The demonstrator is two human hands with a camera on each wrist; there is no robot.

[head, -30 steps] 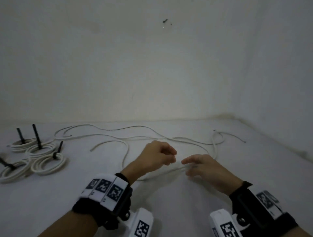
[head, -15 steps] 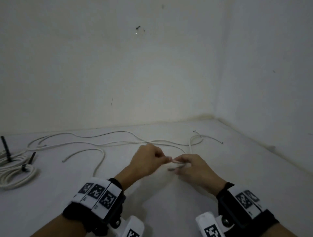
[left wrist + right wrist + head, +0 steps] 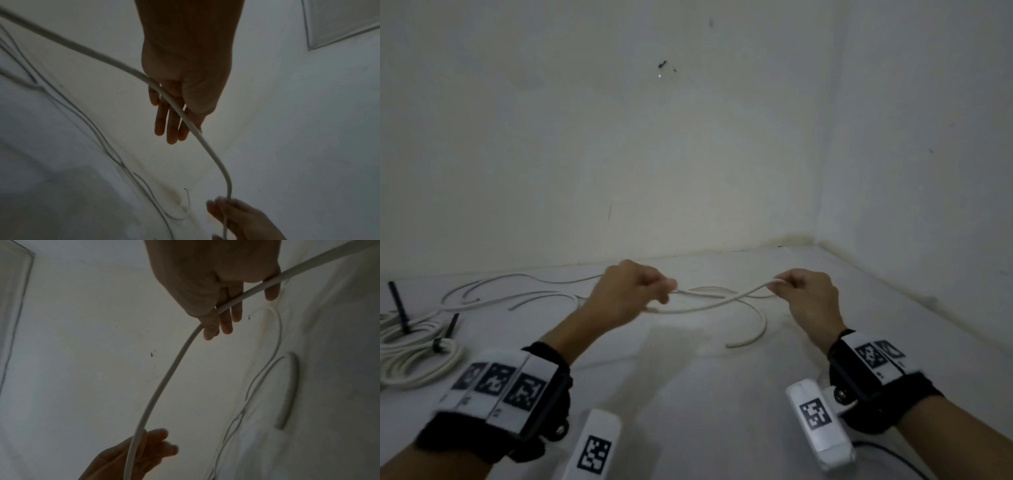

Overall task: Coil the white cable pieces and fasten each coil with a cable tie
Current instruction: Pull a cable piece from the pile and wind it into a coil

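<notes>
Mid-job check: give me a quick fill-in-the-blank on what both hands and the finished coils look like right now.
1. The stretch of white cable held up between the left hand and right hand is gripped by ____ hands.
2. The finished coils lie on the person's ____ side.
3. The cable ties on those coils are ____ in colour.
4. Loose cable pieces lie on the ____ surface.

Missing words: both; left; black; white

No text, label or number is legible
</notes>
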